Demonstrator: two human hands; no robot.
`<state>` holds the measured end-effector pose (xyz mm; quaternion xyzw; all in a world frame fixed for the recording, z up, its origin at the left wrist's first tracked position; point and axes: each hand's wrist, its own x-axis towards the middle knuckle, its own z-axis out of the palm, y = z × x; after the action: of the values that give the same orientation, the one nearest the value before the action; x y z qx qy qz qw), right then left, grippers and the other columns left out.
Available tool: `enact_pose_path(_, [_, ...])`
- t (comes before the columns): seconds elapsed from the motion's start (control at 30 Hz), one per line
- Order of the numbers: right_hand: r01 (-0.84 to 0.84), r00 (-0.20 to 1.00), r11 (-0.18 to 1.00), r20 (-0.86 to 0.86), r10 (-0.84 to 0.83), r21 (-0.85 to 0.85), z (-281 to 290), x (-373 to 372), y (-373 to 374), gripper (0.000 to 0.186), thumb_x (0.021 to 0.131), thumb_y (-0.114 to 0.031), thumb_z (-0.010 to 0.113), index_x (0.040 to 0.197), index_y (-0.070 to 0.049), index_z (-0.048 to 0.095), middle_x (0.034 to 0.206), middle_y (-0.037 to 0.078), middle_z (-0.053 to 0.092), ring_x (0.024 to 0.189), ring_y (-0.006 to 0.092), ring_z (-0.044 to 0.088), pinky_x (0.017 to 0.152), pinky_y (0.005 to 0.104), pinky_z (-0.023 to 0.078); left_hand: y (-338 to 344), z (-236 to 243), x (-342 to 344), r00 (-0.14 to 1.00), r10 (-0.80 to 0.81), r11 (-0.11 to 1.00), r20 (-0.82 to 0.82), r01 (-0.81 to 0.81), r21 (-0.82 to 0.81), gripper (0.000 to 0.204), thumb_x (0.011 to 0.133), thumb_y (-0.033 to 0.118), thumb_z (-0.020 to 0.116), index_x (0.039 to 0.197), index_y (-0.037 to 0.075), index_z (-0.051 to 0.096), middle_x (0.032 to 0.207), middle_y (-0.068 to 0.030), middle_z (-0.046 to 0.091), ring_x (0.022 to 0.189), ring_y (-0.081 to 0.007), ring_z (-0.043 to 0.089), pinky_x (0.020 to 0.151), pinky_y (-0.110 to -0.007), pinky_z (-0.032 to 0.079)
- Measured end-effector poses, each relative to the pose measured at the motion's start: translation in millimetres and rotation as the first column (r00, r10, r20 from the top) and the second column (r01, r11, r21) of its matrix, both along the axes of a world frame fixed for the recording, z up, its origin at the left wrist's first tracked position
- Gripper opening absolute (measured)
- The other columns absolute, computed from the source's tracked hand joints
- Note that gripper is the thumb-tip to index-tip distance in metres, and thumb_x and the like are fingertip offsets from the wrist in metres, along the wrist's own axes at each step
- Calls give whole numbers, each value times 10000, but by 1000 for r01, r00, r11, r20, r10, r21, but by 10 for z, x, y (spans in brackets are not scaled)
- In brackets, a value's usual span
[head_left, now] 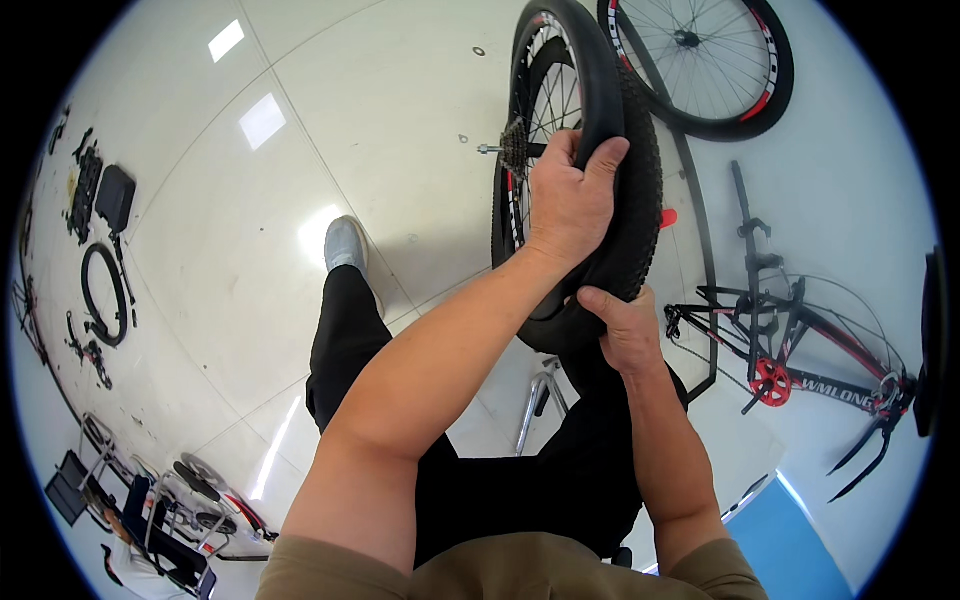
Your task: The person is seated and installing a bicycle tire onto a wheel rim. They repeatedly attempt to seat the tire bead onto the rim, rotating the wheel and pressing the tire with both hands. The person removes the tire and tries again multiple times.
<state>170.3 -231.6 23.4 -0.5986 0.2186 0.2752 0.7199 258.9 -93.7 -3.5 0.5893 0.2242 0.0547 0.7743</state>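
A bicycle wheel (517,210) stands upright in front of me, with a sprocket cassette (515,148) and axle on its left side. Its black tyre (645,200) has a knobby tread facing right. A smooth, fat black inner tube (604,95) runs along the wheel's near side. My left hand (572,200) is closed round this tube, thumb on top and fingers hidden toward the spokes. Lower down, my right hand (630,330) grips the bottom of the tyre, its thumb pressed against the black rubber. The right fingers are mostly hidden behind it.
Another wheel (765,110) lies at the far right, beyond a dark frame bar. A black and red bicycle frame (830,385) lies on the right. Several bike parts (103,295) are spread on the floor at left. A metal stand leg (530,415) shows between my legs. A person (135,565) sits at lower left.
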Motion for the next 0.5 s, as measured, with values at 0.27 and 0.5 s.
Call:
enact_pose_path(0.27, [-15, 991, 998, 131, 22, -57, 8, 25, 158, 338, 839, -31, 823, 1146, 12, 689, 1044, 54, 723, 910, 139, 675, 848, 289, 556, 92, 27, -7, 1000, -16, 1000, -15, 16, -26, 593, 929, 485, 737, 1099, -70, 614, 923, -169, 722, 838, -242, 687, 786, -346, 539])
enact_pose_path(0.5, [-11, 990, 998, 138, 19, -62, -26, 105, 151, 376, 811, -70, 850, 1139, 15, 687, 1045, 55, 726, 927, 139, 674, 859, 287, 551, 151, 51, 19, 999, -42, 998, -23, 41, -50, 586, 941, 461, 727, 1124, -82, 601, 954, -188, 716, 870, -253, 686, 810, -351, 532])
